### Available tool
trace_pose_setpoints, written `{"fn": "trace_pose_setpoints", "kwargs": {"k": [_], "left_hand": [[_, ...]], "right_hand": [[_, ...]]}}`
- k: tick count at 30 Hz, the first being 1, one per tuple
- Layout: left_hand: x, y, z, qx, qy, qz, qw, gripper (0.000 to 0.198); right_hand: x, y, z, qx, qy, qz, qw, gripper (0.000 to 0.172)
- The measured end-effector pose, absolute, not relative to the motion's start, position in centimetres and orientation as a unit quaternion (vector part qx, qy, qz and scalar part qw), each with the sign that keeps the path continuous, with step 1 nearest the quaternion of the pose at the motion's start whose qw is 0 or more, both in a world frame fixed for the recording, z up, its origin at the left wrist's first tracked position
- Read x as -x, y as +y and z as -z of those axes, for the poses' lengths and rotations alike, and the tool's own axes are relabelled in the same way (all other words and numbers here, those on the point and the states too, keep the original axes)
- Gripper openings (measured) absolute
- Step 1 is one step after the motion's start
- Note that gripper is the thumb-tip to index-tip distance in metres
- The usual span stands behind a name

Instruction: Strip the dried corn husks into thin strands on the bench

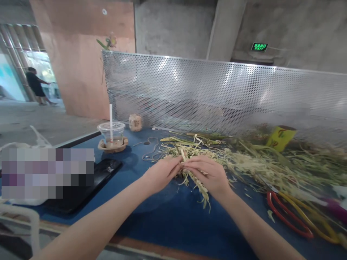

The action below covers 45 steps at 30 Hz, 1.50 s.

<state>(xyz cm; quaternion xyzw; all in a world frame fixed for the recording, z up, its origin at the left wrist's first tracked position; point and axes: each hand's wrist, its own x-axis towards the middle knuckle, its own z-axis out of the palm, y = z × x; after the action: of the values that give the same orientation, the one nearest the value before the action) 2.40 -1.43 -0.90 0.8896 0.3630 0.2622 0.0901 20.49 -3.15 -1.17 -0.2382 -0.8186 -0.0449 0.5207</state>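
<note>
Both my hands meet over a blue table [168, 220] and pinch the same bundle of dried pale-green grass strips [199, 186]. My left hand [159, 173] is closed, its fingertips gripping the top of the bundle. Fingers of my right hand [208, 173] are curled round the bundle, whose loose ends hang down below my right wrist. A large heap of the same dried grass [260, 162] spreads across the table behind and to the right of my hands.
Scissors with red and yellow handles [292, 213] lie at the right. A plastic cup with a straw [111, 134], a small jar [135, 122] and a yellow cup [280, 137] stand near a perforated metal screen [217, 94]. A black tray [86, 187] sits at left. A person [36, 86] walks far off.
</note>
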Motion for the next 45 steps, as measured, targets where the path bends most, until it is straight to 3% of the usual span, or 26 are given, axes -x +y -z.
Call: {"fn": "trace_pose_setpoints", "kwargs": {"k": [4, 8, 16, 21, 28, 35, 45], "left_hand": [[-2.7, -1.8, 1.2, -0.819, 0.375, -0.424, 0.091, 0.046], [-2.9, -2.5, 1.2, -0.782, 0.360, -0.499, 0.104, 0.056], [-3.3, -3.2, 1.4, -0.749, 0.335, -0.545, 0.173, 0.067], [-3.7, -3.5, 1.3, -0.715, 0.311, -0.581, 0.235, 0.069], [-3.8, -3.9, 1.5, -0.719, 0.233, -0.632, 0.174, 0.070], [-3.4, -3.3, 1.2, -0.765, 0.129, -0.625, 0.087, 0.083], [-3.7, -3.6, 1.1, -0.722, 0.231, -0.630, 0.169, 0.093]], "right_hand": [[-20.3, -3.7, 0.7, 0.240, -0.800, 0.062, 0.547, 0.019], [-20.1, -4.0, 0.4, 0.259, -0.786, 0.043, 0.559, 0.018], [-19.7, -4.5, 0.5, 0.357, -0.716, -0.136, 0.584, 0.020], [-19.4, -4.3, 0.7, 0.349, -0.669, -0.249, 0.608, 0.011], [-19.2, -4.0, 0.6, 0.330, -0.616, -0.352, 0.622, 0.010], [-19.1, -4.2, 0.5, 0.320, -0.615, -0.403, 0.598, 0.006], [-20.2, -3.7, 0.1, 0.305, -0.703, -0.353, 0.537, 0.004]]}}
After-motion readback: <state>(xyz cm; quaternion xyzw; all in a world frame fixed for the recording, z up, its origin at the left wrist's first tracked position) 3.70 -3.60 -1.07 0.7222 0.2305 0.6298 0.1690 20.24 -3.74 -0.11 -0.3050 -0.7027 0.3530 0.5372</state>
